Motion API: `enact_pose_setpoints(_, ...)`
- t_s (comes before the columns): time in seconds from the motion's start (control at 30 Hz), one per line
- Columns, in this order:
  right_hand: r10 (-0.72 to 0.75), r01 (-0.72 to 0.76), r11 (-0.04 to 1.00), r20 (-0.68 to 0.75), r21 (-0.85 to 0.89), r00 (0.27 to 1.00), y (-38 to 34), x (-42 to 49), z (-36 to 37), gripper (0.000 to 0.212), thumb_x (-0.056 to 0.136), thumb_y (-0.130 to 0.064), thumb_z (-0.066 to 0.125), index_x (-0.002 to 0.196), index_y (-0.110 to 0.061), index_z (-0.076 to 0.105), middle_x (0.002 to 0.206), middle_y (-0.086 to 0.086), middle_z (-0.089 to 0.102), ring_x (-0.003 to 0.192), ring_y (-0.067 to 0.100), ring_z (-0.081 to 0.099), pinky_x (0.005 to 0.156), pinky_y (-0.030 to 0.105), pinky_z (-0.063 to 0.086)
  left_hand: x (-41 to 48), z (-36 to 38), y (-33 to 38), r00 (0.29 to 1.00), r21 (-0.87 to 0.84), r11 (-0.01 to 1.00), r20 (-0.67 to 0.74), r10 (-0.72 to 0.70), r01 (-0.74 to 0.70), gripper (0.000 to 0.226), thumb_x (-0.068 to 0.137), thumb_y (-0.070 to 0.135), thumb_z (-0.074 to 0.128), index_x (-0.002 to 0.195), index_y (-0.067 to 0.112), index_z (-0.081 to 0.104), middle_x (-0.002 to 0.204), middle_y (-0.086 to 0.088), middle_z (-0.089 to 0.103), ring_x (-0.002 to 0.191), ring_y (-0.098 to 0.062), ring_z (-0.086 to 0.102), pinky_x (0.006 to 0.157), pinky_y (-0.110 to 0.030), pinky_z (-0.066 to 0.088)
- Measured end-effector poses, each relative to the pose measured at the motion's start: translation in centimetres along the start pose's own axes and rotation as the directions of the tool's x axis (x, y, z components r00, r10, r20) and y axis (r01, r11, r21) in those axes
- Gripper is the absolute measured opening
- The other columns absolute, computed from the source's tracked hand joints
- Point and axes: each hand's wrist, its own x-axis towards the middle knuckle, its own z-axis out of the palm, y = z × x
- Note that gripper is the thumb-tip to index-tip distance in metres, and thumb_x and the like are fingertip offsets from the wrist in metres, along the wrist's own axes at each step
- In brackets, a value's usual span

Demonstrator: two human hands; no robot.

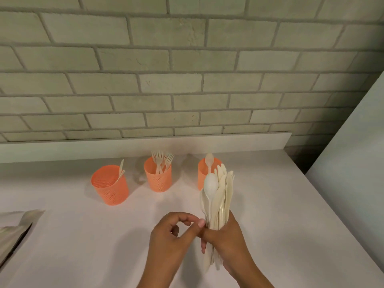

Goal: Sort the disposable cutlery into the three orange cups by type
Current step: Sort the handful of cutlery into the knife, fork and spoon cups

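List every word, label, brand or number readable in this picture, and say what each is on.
None. The three orange cups, the cutlery bundle in the right hand, the counter and the brick wall bear no print. The grey packet at left shows no legible text.

Both hands [172, 231] and forearms are bare, without sleeves or jewellery.

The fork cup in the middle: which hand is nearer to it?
Left. The left hand is in front of the fork cup, a little to its right. The right hand, shut on the cutlery bundle, is farther right.
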Motion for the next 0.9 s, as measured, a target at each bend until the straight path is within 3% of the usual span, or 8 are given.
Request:
enact_pose_setpoints(0.1, 0.035, -0.034, 0.999, -0.005, 0.036, 0.999, 0.2, -0.3, 0.7, 0.042, 0.065, 0.002, 0.076, 0.099, -0.007, 0.052, 0.068, 0.012, 0.067, 0.046, 0.021, 0.061, 0.041, 0.027, 0.046, -0.5, 0.4, 0.0, 1.000, 0.119, 0.993, -0.016, 0.016, -0.014, 0.013, 0.063, 0.031, 0.082, 0.067, 0.029, 0.070, 0.075, 0.010, 0.062, 0.069, 0.003, 0.057, 0.064, -0.008, 0.038)
enact_pose_setpoints(0.17, 0.055, -0.055, 0.997, -0.009, 0.055, 0.998, 0.3, -0.4, 1.0, 0.036, 0.072, 0.009, 0.068, 0.099, -0.007, 0.050, 0.063, 0.004, 0.068, 0.053, 0.022, 0.068, 0.039, 0.027, 0.046, -0.6, 0.6, 0.2, 1.000, 0.183, 0.983, 0.003, -0.003, 0.002, 0.016, 0.062, 0.032, 0.083, 0.066, 0.028, 0.069, 0.077, 0.012, 0.062, 0.070, 0.005, 0.060, 0.062, -0.005, 0.041)
enact_pose_setpoints(0.37, 0.050, -0.052, 0.992, -0.016, -0.111, 0.999, 0.6, -0.7, 0.7, 0.053, 0.048, 0.002, 0.071, 0.092, -0.018, 0.051, 0.079, 0.007, 0.062, 0.054, 0.014, 0.063, 0.045, 0.030, 0.053, -0.2, -0.2, 0.7, 0.987, 0.236, 0.971, 0.140, -0.078, 0.043, 0.010, 0.068, 0.032, 0.079, 0.068, 0.026, 0.071, 0.065, 0.019, 0.068, 0.055, 0.011, 0.052, 0.060, -0.012, 0.035)
enact_pose_setpoints(0.5, 0.019, -0.012, 0.993, 0.059, -0.120, 0.998, 1.0, -0.6, 0.2, 0.061, 0.044, -0.008, 0.080, 0.098, -0.020, 0.055, 0.084, 0.007, 0.066, 0.067, 0.020, 0.065, 0.054, 0.035, 0.056, 0.4, -0.5, 0.6, 0.978, 0.168, 0.984, 0.185, -0.094, 0.063, 0.009, 0.070, 0.019, 0.078, 0.065, 0.018, 0.070, 0.049, 0.018, 0.060, 0.042, 0.003, 0.045, 0.051, -0.006, 0.036)
enact_pose_setpoints(0.57, 0.010, 0.000, 0.997, 0.130, -0.080, 0.991, 0.8, -0.5, 0.0, 0.054, 0.049, -0.003, 0.080, 0.096, -0.011, 0.056, 0.077, 0.011, 0.066, 0.057, 0.022, 0.063, 0.051, 0.033, 0.052, 0.6, -0.8, 0.5, 0.958, 0.066, 0.989, 0.248, -0.146, 0.134, 0.011, 0.072, 0.010, 0.076, 0.064, 0.013, 0.068, 0.047, 0.010, 0.059, 0.043, -0.003, 0.050, 0.056, -0.013, 0.046)
enact_pose_setpoints(0.67, -0.005, 0.006, 1.000, 0.234, -0.007, 0.972, 0.4, -0.3, -0.3, 0.052, 0.052, 0.003, 0.079, 0.097, 0.002, 0.055, 0.071, 0.017, 0.066, 0.052, 0.028, 0.060, 0.050, 0.034, 0.052, 0.8, -1.3, 0.7, 0.919, -0.043, 0.979, 0.355, -0.173, 0.201, 0.007, 0.074, 0.008, 0.074, 0.070, 0.004, 0.069, 0.048, -0.004, 0.061, 0.049, -0.025, 0.060, 0.063, -0.026, 0.054)
enact_pose_setpoints(0.77, 0.023, -0.058, 0.991, 0.273, 0.124, 0.962, 0.4, -0.4, -0.5, 0.050, 0.052, 0.002, 0.080, 0.097, 0.002, 0.057, 0.065, 0.015, 0.062, 0.054, 0.027, 0.060, 0.053, 0.037, 0.054, 1.3, -2.1, 0.7, 0.945, -0.110, 0.978, 0.297, -0.137, 0.177, 0.003, 0.073, 0.010, 0.074, 0.072, 0.007, 0.072, 0.062, -0.001, 0.068, 0.060, -0.010, 0.062, 0.064, -0.016, 0.049)
enact_pose_setpoints(0.9, 0.066, -0.105, 0.974, 0.192, 0.199, 0.979, 0.6, 0.0, -0.8, 0.064, 0.043, -0.013, 0.084, 0.095, 0.003, 0.051, 0.060, 0.015, 0.055, 0.045, 0.028, 0.056, 0.051, 0.038, 0.054, 4.0, -4.7, 1.1, 0.986, -0.308, 0.937, 0.022, -0.167, 0.166, 0.008, 0.080, 0.007, 0.066, 0.078, 0.014, 0.069, 0.059, 0.014, 0.061, 0.052, -0.003, 0.042, 0.056, -0.017, 0.036)
